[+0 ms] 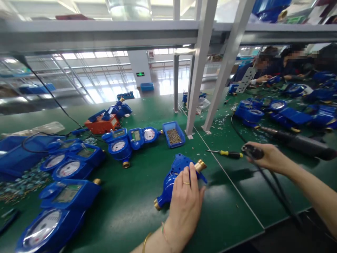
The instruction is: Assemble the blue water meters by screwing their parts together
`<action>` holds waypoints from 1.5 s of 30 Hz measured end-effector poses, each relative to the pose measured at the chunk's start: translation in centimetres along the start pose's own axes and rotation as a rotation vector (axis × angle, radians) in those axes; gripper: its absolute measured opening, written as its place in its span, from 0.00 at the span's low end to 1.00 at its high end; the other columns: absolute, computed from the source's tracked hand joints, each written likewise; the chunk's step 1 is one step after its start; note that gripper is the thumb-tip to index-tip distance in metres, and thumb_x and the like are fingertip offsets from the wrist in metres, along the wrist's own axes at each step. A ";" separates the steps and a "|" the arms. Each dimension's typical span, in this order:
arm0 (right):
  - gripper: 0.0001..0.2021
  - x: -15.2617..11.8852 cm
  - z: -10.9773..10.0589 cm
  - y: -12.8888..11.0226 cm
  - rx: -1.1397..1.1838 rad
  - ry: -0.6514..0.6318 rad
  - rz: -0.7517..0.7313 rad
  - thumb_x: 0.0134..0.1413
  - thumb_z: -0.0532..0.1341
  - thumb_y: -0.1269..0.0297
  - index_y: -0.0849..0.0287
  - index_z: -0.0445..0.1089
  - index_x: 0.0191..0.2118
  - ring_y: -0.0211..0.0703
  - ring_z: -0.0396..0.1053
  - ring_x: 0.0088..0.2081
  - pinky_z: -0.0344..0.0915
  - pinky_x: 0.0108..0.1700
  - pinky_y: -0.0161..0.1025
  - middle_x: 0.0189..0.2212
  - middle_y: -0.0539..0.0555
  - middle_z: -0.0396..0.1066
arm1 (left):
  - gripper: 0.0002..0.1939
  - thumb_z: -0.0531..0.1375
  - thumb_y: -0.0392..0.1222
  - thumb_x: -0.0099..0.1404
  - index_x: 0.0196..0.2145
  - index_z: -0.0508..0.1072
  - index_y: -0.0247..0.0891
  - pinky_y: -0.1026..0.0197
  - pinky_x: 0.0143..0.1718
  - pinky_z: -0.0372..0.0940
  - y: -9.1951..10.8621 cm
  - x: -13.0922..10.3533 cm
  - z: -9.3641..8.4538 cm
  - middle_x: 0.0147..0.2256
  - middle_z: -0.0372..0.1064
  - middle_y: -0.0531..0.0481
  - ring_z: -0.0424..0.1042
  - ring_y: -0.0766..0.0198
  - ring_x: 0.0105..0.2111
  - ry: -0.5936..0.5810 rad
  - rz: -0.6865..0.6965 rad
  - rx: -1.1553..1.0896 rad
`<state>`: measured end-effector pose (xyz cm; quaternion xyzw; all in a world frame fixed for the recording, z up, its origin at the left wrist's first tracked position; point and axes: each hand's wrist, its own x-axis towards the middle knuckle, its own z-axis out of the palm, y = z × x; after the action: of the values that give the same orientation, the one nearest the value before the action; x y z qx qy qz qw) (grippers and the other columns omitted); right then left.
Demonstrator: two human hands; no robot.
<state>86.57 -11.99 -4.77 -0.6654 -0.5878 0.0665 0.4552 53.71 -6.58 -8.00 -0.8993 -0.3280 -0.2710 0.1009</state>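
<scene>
A blue water meter (167,182) with brass ends lies on the green table near the middle. My left hand (186,196) rests on top of it, fingers laid over the body beside the brass fitting at its upper right. On the right, my right hand (260,156) is closed round a dark tool (253,151) with a black cable, held above the table. A screwdriver (228,154) with a yellow and black handle lies just left of that hand. Beyond the meter stands a blue tray (181,141) of small screws.
Several blue meters (68,169) stand at the left, near a blue bin (21,154) and an orange box (103,123). Metal posts (201,66) rise behind the tray. A black cylindrical tool (302,140), more meters and other people are at the right.
</scene>
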 end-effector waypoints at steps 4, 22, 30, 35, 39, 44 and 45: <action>0.14 -1.2 3.2 5.2 -0.431 -0.441 -0.007 0.52 0.60 0.68 0.56 0.74 0.45 0.52 0.74 0.37 0.69 0.39 0.45 0.37 0.57 0.76 | 0.22 0.64 0.35 0.64 0.54 0.64 0.27 0.48 0.47 0.74 -0.9 1.6 -0.7 0.48 0.68 0.36 0.72 0.50 0.46 -0.095 -0.145 -0.106; 0.18 0.8 18.9 -4.3 0.852 -0.513 0.538 0.55 0.59 0.54 0.61 0.73 0.45 0.53 0.74 0.47 0.66 0.57 0.56 0.42 0.59 0.77 | 0.09 0.58 0.39 0.70 0.47 0.68 0.37 0.48 0.50 0.70 -3.1 1.9 -0.8 0.51 0.70 0.42 0.71 0.51 0.49 -0.080 -0.421 -0.218; 0.45 -2.3 18.1 -7.2 1.177 -0.587 0.513 0.51 0.63 0.37 0.53 0.48 0.68 0.55 0.64 0.61 0.64 0.60 0.53 0.64 0.62 0.59 | 0.20 0.65 0.57 0.60 0.30 0.73 0.36 0.60 0.35 0.62 -6.8 0.1 -1.1 0.27 0.69 0.50 0.68 0.58 0.31 0.112 -1.030 -0.788; 0.54 -3.9 19.1 -8.4 0.798 -0.459 0.273 0.42 0.73 0.46 0.53 0.44 0.69 0.59 0.52 0.67 0.53 0.67 0.58 0.67 0.64 0.51 | 0.36 0.66 0.72 0.48 0.33 0.73 0.32 0.61 0.31 0.65 -6.1 -0.9 2.6 0.28 0.71 0.46 0.70 0.59 0.28 0.254 -1.220 -1.221; 0.38 -3.7 19.5 -8.3 0.719 -0.292 0.224 0.49 0.66 0.43 0.52 0.57 0.62 0.57 0.53 0.66 0.59 0.64 0.55 0.65 0.60 0.54 | 0.38 0.70 0.73 0.40 0.29 0.72 0.32 0.62 0.31 0.66 -4.5 -0.5 4.8 0.26 0.70 0.47 0.69 0.61 0.27 0.316 -1.297 -1.433; 0.55 -2.7 19.7 -7.5 0.710 -0.198 0.564 0.34 0.71 0.39 0.59 0.49 0.65 0.62 0.61 0.61 0.59 0.63 0.57 0.63 0.68 0.55 | 0.38 0.72 0.70 0.37 0.30 0.74 0.31 0.60 0.33 0.67 -3.6 0.3 6.4 0.26 0.71 0.45 0.70 0.60 0.27 0.304 -1.307 -1.597; 0.55 -2.6 19.6 -7.5 0.697 -0.219 0.546 0.35 0.71 0.40 0.59 0.49 0.66 0.61 0.62 0.61 0.58 0.64 0.57 0.63 0.67 0.56 | 0.37 0.72 0.69 0.37 0.30 0.74 0.31 0.60 0.33 0.67 -3.4 0.3 6.7 0.27 0.71 0.45 0.70 0.59 0.27 0.303 -1.311 -1.607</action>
<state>68.13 -4.60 -12.07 -0.5921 -0.3782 0.4479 0.5530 54.53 -1.38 -13.38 -0.3044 -0.4585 -0.5204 -0.6529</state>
